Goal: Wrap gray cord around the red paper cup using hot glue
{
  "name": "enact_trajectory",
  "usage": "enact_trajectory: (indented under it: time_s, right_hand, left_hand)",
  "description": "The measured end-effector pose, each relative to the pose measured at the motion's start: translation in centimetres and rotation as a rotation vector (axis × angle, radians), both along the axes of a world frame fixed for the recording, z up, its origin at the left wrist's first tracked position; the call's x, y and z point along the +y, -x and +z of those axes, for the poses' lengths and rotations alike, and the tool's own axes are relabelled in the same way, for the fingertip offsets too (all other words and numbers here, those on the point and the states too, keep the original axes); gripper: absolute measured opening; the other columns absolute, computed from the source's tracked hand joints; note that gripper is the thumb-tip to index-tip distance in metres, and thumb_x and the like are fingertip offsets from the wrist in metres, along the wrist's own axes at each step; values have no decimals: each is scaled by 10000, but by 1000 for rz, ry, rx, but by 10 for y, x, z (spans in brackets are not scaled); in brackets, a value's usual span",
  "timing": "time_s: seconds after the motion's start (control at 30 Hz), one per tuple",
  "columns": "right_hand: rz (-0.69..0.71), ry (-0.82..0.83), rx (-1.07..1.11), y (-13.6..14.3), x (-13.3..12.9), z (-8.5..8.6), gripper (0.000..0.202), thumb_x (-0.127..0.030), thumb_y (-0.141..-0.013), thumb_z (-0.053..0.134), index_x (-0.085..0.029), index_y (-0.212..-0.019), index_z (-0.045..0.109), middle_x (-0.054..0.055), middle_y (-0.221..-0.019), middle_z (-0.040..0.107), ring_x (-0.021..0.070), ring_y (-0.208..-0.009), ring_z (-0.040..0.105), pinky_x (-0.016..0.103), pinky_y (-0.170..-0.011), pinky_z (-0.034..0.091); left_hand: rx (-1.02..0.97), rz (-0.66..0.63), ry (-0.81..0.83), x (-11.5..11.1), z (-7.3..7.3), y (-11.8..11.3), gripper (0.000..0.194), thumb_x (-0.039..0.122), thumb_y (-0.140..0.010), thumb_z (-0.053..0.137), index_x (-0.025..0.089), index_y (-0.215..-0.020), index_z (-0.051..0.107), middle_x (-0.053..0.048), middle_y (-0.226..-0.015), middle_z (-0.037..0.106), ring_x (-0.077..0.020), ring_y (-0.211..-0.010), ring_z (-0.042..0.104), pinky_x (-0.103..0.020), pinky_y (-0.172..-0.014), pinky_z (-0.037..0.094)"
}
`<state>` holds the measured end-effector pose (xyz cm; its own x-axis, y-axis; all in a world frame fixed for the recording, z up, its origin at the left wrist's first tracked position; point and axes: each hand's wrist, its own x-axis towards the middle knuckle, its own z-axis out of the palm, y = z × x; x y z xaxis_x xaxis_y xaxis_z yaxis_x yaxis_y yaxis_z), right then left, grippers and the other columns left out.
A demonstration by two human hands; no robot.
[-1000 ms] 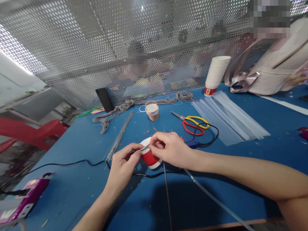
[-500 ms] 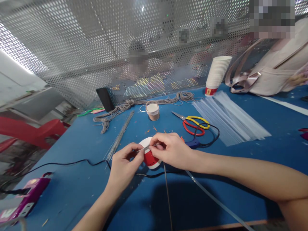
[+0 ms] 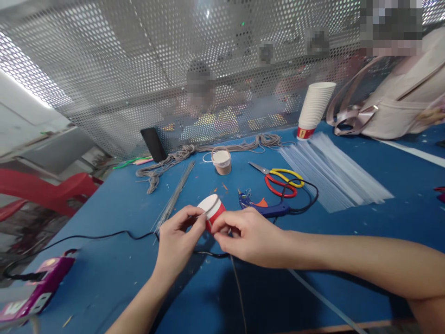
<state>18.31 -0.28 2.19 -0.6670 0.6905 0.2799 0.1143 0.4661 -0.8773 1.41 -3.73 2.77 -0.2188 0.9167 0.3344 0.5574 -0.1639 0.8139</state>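
Note:
A red and white paper cup [image 3: 211, 204] is tilted between my hands above the blue table. My left hand [image 3: 182, 232] has thumb and forefinger pinched at the cup's left side, on a thin grey cord at its white part. On the cup's lower right side lie the closed fingers of my right hand [image 3: 246, 234]; what they pinch is too small to make out. A grey cord [image 3: 238, 287] hangs from below the cup toward the table's front edge. Just beyond my right hand rests a blue glue gun [image 3: 274, 209].
Behind are a wrapped cup [image 3: 221, 163], scissors [image 3: 283, 178], clear strips [image 3: 337, 174], stacked cups [image 3: 316, 106], grey cord bundles [image 3: 184, 150] and a phone [image 3: 153, 144]. Wires [image 3: 175, 195] and a purple power strip [image 3: 45, 287] are left. A person stands at the back right.
My right hand has moved down and slightly right along the cup, uncovering the glue gun. The cup has shifted up and left and is tilted differently. My left hand has hardly moved.

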Motion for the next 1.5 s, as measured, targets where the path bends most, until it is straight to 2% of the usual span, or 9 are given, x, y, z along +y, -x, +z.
enact_trajectory:
  time_s: [0.2,0.37,0.43,0.6,0.73,0.9,1.0,1.2,1.5]
  right_hand:
    - [51,-39,-78,-5,-4,4,86,-111,-803,542,-178,-817,593,-84,-565,491,48,-491,414,180,-517,315]
    - [18,199,23,-3,8,0,109,-135,-781,559,-187,-876,548,-71,-634,544,68,-560,484,170,-517,362]
    - [-1,211,15,-1,12,0,96,-151,-785,560,-184,-874,572,-75,-597,521,71,-538,468,175,-492,347]
    - [-72,22,2,1,14,1,45,-161,-795,580,-167,-768,615,-76,-546,492,62,-513,433,187,-499,316]
    - [-130,-107,-101,-5,19,2,66,-151,-815,572,-167,-796,633,-60,-580,531,73,-533,454,206,-541,330]
    - [-109,-380,-488,-35,29,0,128,-141,-848,519,-158,-871,644,47,-831,646,164,-746,568,278,-661,413]
    - [-55,-569,-722,-55,27,-7,184,-121,-826,532,-121,-967,649,129,-964,641,246,-880,578,359,-737,458]
    - [-16,-631,-780,-71,24,-20,398,-46,-752,547,-95,-1143,598,166,-1132,611,282,-997,574,419,-839,469]
    - [-76,-734,-790,-58,36,-30,285,-24,-801,468,-102,-1035,612,126,-932,644,233,-837,549,353,-717,413]
  left_hand:
    - [-14,21,5,1,-2,3,124,262,-719,595,178,-649,654,26,-578,613,-109,-524,546,-207,-532,462]
    - [7,12,-23,1,-1,3,120,237,-722,588,182,-631,642,42,-558,594,-91,-508,524,-188,-530,453]
    - [23,14,-25,1,-1,2,126,234,-720,581,183,-621,639,40,-553,592,-95,-510,526,-191,-528,454]
    - [45,-10,-39,1,-1,0,131,234,-718,570,183,-615,634,28,-578,612,-107,-540,551,-195,-537,460]
    - [30,19,-11,2,-1,0,137,252,-716,567,181,-622,635,26,-580,606,-106,-529,533,-202,-538,455]
    - [-15,75,61,3,1,0,147,292,-715,590,179,-645,652,31,-531,573,-116,-519,517,-213,-518,432]
    - [-51,90,78,3,1,1,149,296,-707,595,177,-644,658,23,-545,587,-125,-532,528,-219,-512,434]
    - [-137,61,99,4,-4,3,147,296,-699,596,181,-700,687,8,-584,638,-147,-573,583,-240,-559,475]
    - [-213,16,129,3,-3,1,131,244,-679,620,183,-780,678,0,-697,671,-144,-594,625,-269,-618,518]
